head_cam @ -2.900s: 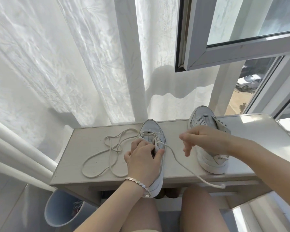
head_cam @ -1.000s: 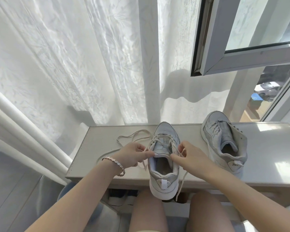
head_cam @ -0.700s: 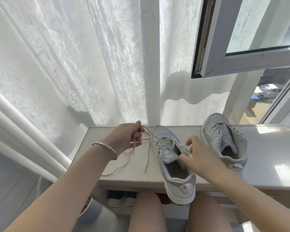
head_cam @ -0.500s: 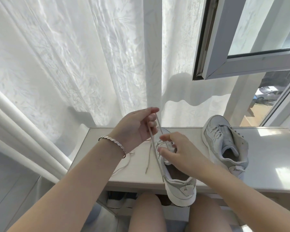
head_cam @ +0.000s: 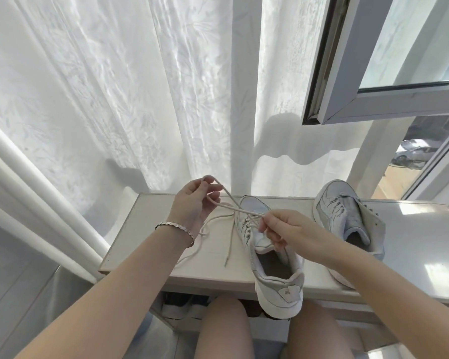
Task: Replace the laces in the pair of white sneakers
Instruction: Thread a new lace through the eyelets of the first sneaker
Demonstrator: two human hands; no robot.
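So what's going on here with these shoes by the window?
A person is lacing a white sneaker that sits on a pale narrow bench, its heel over the near edge. The left hand holds the cream cord lace raised; the right hand pinches it just above the eyelets. The second white sneaker stands to the right, untouched.

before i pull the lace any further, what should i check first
1. Left hand grips the lace: ok, fingers curled round a loop.
2. Right hand pinches the lace above the near sneaker: ok.
3. Near sneaker steady on the bench: not ok, its heel hangs over the front edge and neither hand holds it.
4. Strands free of tangles: cannot tell, two cross between the hands.
5. Eyelet the lace runs through: cannot tell, too small.
6. Second sneaker out of the way: ok, apart at the right.
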